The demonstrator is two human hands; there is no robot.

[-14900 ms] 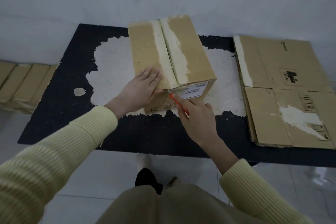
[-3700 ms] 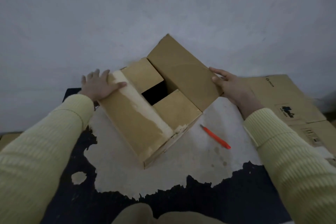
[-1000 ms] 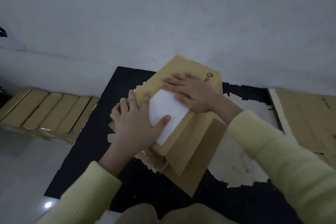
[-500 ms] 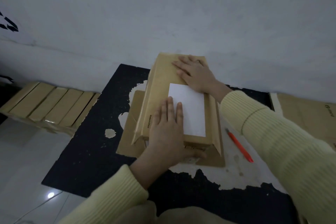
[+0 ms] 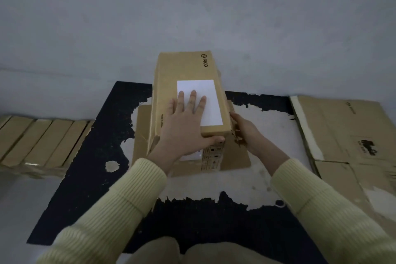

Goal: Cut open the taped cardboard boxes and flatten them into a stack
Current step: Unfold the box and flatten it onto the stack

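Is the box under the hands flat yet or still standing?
Not fully flat: the box shows a raised near end, flaps spread beneath, the left hand pressing its labelled top.

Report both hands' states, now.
Left hand: open, pressing flat on the brown cardboard box.
Right hand: closed, gripping that box's right side.

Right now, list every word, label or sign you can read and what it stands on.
"PICO": top of the box.
"Made in China", tiny: the box's left edge.
White label: blank.
Symbol panel on the box's near end: too blurred.
Prints on the flattened cardboard: too blurred.
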